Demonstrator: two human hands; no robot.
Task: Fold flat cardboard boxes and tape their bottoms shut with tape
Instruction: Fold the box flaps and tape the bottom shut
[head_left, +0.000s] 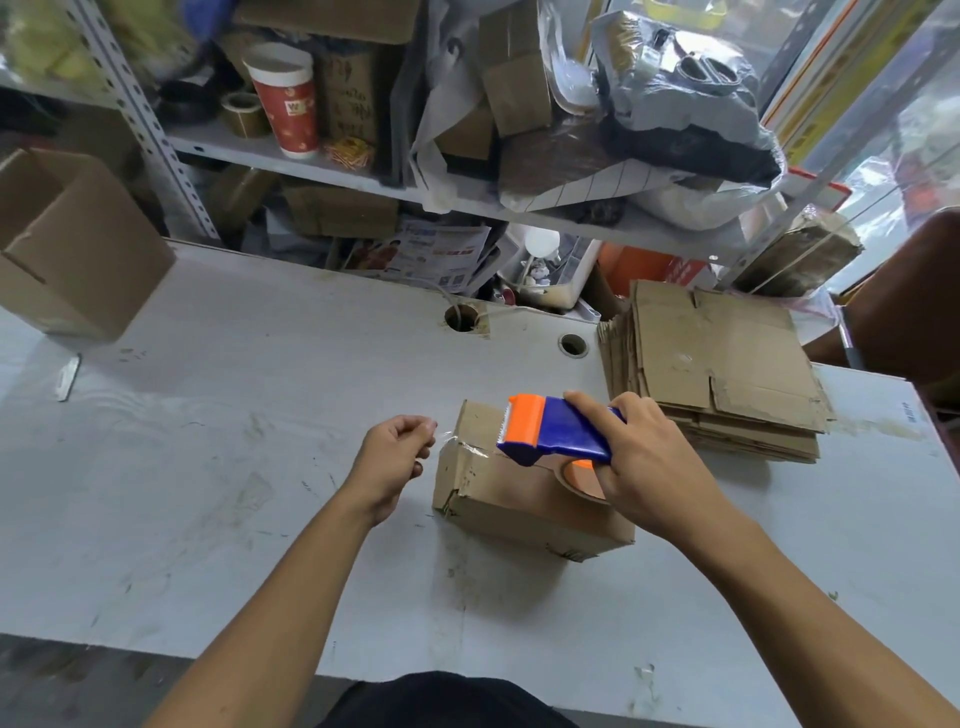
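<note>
right hand (647, 457) grips tape dispenser (556, 431) over box (519, 499) | left hand (395, 457) pinches tape end (449, 441)

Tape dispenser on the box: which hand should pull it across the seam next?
Right, likely. The right hand already grips the tape dispenser on top of the box. The left hand pinches the clear tape end at the box's left edge, anchoring it.

A blue-and-orange tape dispenser (556, 434), brown cardboard box (524, 499), white table (260, 467), red-and-white paper cup (284, 98).
</note>
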